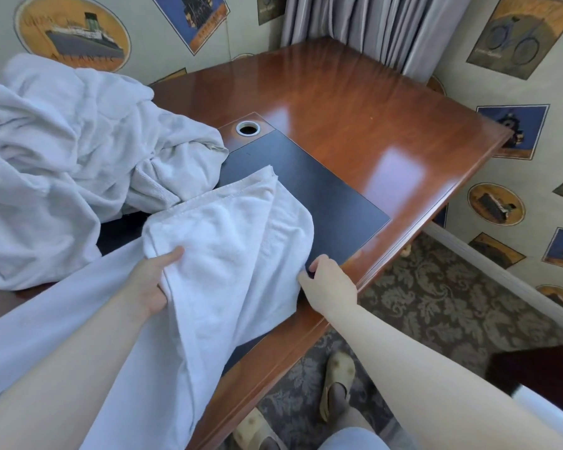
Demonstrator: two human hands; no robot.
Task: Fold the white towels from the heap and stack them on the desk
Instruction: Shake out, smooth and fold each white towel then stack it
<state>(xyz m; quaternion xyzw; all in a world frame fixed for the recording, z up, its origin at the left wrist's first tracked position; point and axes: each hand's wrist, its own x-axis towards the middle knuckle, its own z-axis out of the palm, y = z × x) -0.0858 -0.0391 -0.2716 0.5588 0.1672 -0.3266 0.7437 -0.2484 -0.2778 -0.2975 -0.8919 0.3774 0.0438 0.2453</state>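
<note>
Nearest, below the worktop edge: two pale soft slippers (337, 381) on a grey damask-patterned carpet (436, 297). Both bare forearms reach forward over the glossy reddish-brown wooden worktop (355, 102). The left hand (152, 280) has its grip closed on the near left fold of a white terry-cloth towel (231, 254), thumb on top of the cloth, fingers tucked beneath it. The right hand (330, 284) pinches the towel's right-hand edge, fingers curled, just at the near corner of a flat dark rectangular desk pad (325, 196) inset in the worktop. The towel lies between the two hands, partly folded, nap thick and looped, with a stitched hem along its far edge; its long axis runs from the near left, where it hangs over the worktop edge, to the far right, where a rounded fold rests on the pad. Beyond, to the left, a rumpled heap of white towels (62, 151), soft and creased, touching the held towel's far hem. Just past the pad, a round metal-rimmed cable hole (248, 128). Farthest: grey pleated curtain (371, 27) and cream wallpaper printed with ship, train and bicycle pictures (72, 30).
</note>
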